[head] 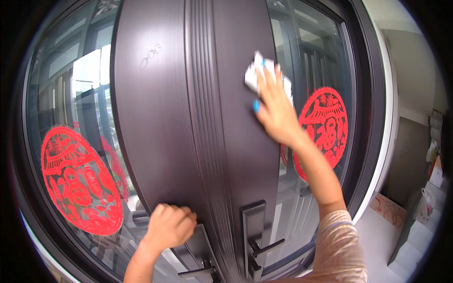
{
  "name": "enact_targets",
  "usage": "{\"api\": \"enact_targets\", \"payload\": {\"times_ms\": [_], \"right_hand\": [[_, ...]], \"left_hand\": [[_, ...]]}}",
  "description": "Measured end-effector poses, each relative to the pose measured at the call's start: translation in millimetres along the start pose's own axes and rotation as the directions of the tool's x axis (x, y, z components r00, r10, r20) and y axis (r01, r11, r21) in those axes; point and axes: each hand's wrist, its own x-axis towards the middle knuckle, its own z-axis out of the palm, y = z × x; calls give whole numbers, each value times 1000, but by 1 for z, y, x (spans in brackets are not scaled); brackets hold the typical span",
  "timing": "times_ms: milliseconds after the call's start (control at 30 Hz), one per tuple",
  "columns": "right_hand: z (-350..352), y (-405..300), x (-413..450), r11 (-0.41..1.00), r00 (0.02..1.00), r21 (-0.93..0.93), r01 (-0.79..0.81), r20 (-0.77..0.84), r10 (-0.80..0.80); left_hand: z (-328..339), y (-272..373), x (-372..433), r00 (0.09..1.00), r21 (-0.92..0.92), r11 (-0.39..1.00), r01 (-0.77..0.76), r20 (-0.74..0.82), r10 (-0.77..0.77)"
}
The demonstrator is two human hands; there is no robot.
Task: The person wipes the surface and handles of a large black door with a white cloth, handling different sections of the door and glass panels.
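A dark double door (155,116) with glass panels fills the view. My right hand (274,102), fingers spread, presses a crumpled white cloth or tissue (252,78) flat on the right door leaf, at the edge of its glass panel. Its thumbnail is blue. Low on the left leaf, my left hand (171,224) has curled fingers and rests at the top of the left handle plate (201,240); whether it grips anything is hidden. Below it is the left lever handle (196,272). The right lever handle (269,247) sits on its own plate.
Round red paper-cut decorations mark the left glass (81,180) and the right glass (324,127). At the far right, past the white door frame (385,141), are a patterned mat (388,210), a plastic bag (425,205) and stacked grey boxes or blocks (417,237).
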Motion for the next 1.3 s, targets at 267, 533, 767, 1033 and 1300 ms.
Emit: {"api": "enact_targets", "payload": {"times_ms": [267,533,767,1033,1300], "right_hand": [[-19,76,211,998,985,39,50,-165,-43],[-34,95,291,975,992,218,-36,-111,62],[-34,99,257,961,988,250,117,-126,-87],[-9,61,66,991,992,61,116,-54,-113],[4,-51,-183,945,937,249,-212,326,124]], "left_hand": [[10,18,-32,981,-87,986,-144,116,154],[-1,33,-41,961,-26,981,-193,196,194],[1,59,-56,937,-184,974,-132,297,183],[30,72,-82,944,-305,952,-11,311,111],[31,88,-76,976,-121,970,209,86,-200]]}}
